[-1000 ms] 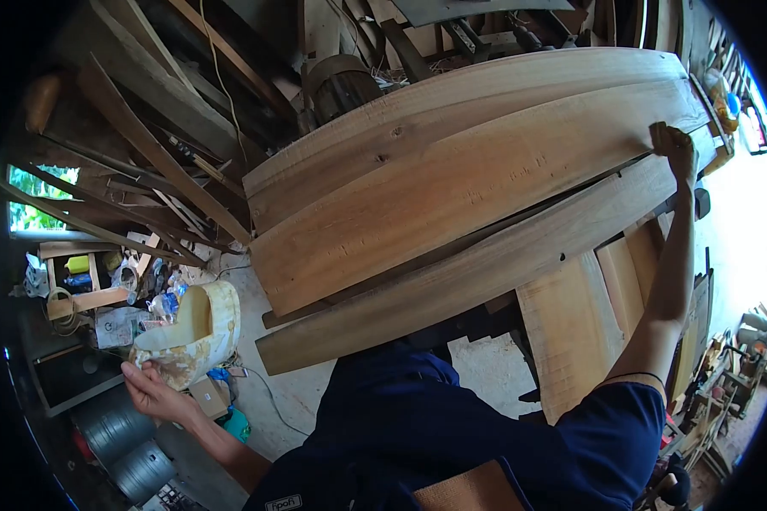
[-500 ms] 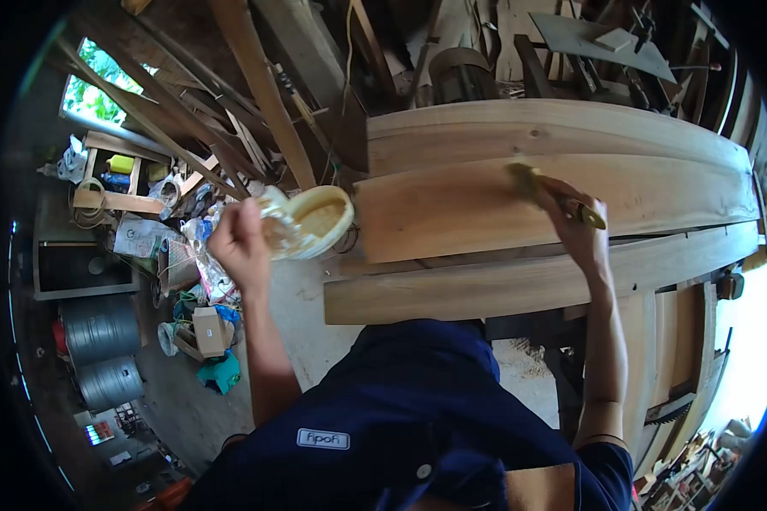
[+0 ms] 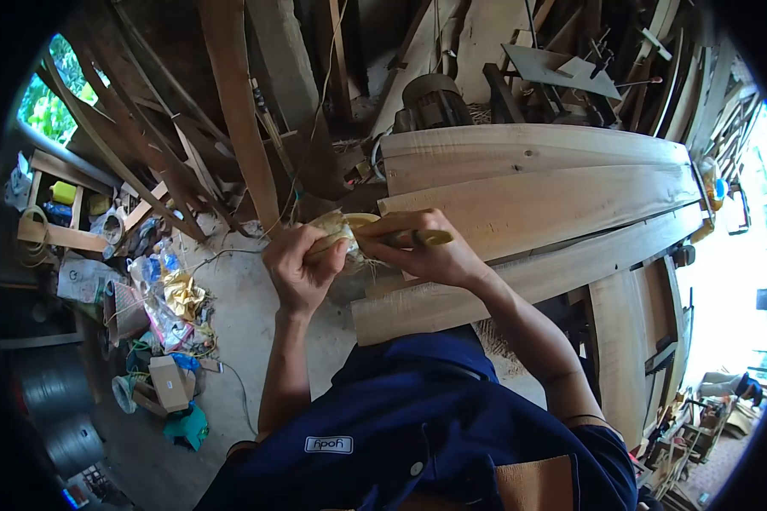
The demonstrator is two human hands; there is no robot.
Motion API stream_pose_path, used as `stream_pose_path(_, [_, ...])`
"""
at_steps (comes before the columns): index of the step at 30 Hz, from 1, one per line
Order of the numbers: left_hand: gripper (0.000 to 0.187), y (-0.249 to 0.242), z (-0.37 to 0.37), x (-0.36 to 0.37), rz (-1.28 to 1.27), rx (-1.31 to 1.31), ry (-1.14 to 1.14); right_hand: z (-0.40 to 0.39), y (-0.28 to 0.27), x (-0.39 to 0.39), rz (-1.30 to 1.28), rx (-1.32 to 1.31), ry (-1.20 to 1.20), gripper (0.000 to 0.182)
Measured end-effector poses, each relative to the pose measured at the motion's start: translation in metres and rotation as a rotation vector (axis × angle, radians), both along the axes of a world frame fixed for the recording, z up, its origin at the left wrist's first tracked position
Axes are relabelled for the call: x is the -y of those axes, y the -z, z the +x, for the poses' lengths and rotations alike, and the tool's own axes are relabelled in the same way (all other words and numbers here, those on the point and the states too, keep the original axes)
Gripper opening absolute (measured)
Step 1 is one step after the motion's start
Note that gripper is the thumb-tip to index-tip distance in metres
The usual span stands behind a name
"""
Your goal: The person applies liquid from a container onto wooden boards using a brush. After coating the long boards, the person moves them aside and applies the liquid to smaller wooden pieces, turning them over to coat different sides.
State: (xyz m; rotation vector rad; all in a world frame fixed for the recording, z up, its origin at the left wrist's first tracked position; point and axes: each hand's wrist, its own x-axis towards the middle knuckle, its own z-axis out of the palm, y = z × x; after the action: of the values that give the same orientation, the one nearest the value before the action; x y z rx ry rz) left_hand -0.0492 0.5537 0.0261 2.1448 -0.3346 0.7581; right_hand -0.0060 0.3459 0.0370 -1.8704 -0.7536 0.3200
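My left hand (image 3: pixel 300 266) is closed around the side of a pale plastic tub (image 3: pixel 364 221) with crusted edges, held above the left ends of the boards. In the earlier view the tub shows a yellowish coating inside. My right hand (image 3: pixel 435 249) grips a brush (image 3: pixel 435 238) by its handle, close against the tub. The bristles are hidden behind my hands and the tub. Beneath and right of my hands lie long wooden planks: a back plank (image 3: pixel 528 154), a middle plank (image 3: pixel 562 207) and a front plank (image 3: pixel 528 271).
A motor (image 3: pixel 435 102) and a metal plate (image 3: pixel 562 72) stand behind the planks. Tall timber (image 3: pixel 243 128) leans at the back left. Plastic bags, a cardboard box (image 3: pixel 171 383) and metal drums (image 3: pixel 60 392) lie on the left. More boards (image 3: pixel 619 349) are at right.
My right hand has moved left with the brush, from the middle plank to the tub. My left hand and the tub have shifted right, and the view has turned a little.
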Motion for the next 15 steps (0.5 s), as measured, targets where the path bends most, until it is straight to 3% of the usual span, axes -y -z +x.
stream_pose_path(3, [0.027,0.011,0.001,-0.017,-0.1,-0.109,-0.135,0.009,-0.008,0.017,0.226,-0.36,0.199,0.024])
stream_pose_path(5, [0.026,0.014,0.003,-0.032,-0.124,-0.053,-0.232,0.032,0.019,0.038,0.424,-0.32,0.333,0.021])
stream_pose_path(8, [0.027,0.016,0.0,-0.04,-0.199,-0.063,-0.353,0.073,0.057,0.054,0.443,-0.269,0.538,0.02])
stream_pose_path(10, [0.027,0.014,0.001,-0.035,-0.181,-0.027,-0.374,0.093,0.079,0.052,0.331,-0.31,0.557,0.021])
stream_pose_path(12, [0.027,0.015,0.001,-0.031,-0.171,-0.08,-0.37,0.108,0.103,0.043,0.107,-0.128,0.523,0.018])
stream_pose_path(15, [0.026,0.009,0.006,-0.016,-0.152,-0.059,-0.384,0.122,0.121,0.052,0.108,-0.056,0.495,0.013])
